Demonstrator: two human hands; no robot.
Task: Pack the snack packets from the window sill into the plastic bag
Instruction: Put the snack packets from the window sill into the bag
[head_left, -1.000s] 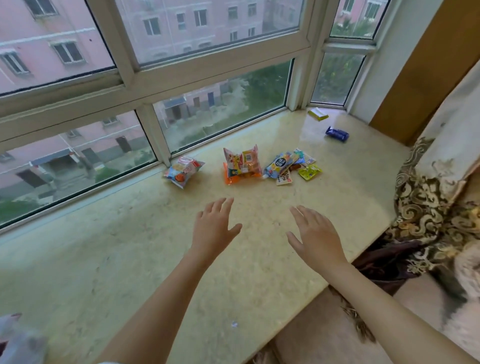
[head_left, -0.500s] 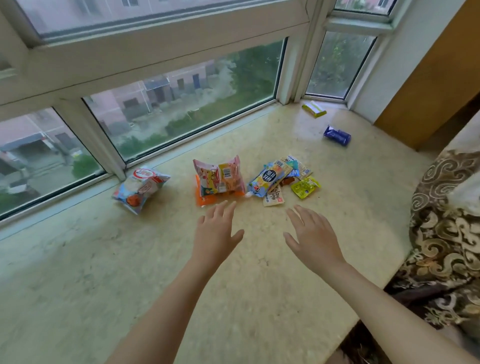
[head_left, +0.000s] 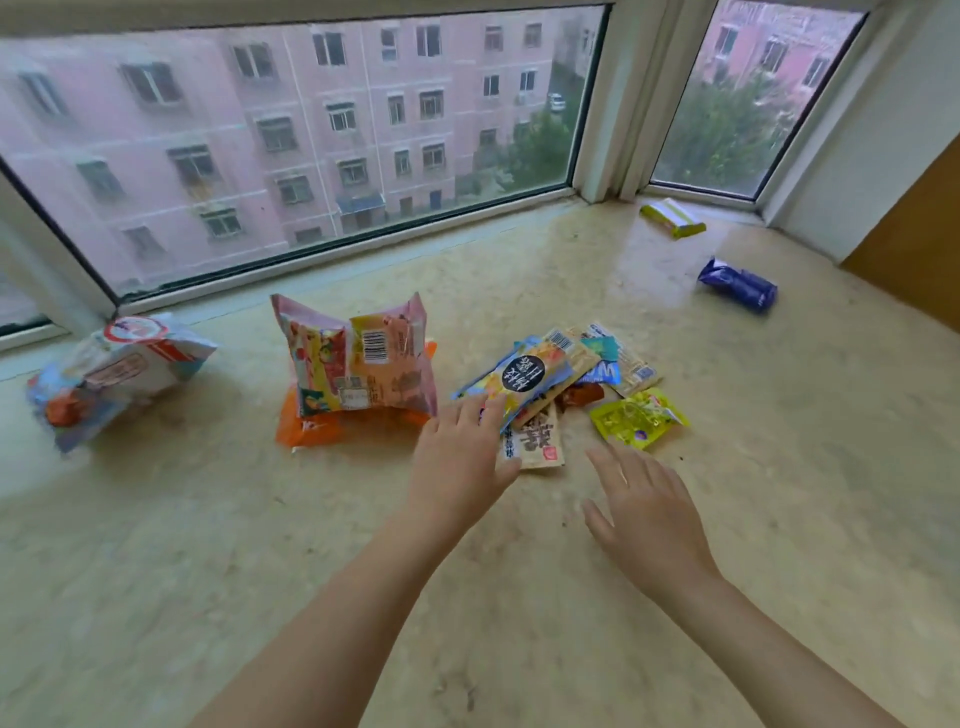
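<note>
Both hands have moved in a lot closer over the last second. The left hand (head_left: 460, 457) now has its fingertips right at the edge of the yellow packet (head_left: 524, 382) on top of the small pile at frame centre, fingers straight, gripping nothing. The right hand (head_left: 644, 512) hovers just below the green packet (head_left: 639, 418), spread wide and empty.

So I'd say the first pickup is about to happen; nothing's packed yet, and I can't see the bag anywhere.

Other stuff on the sill (head_left: 208, 545): pink packet (head_left: 358, 358) over an orange one, white packet (head_left: 119, 369) at left, blue packet (head_left: 737, 285) and a lime one (head_left: 672, 218) upper right, well apart. Nothing blocks the reach.
</note>
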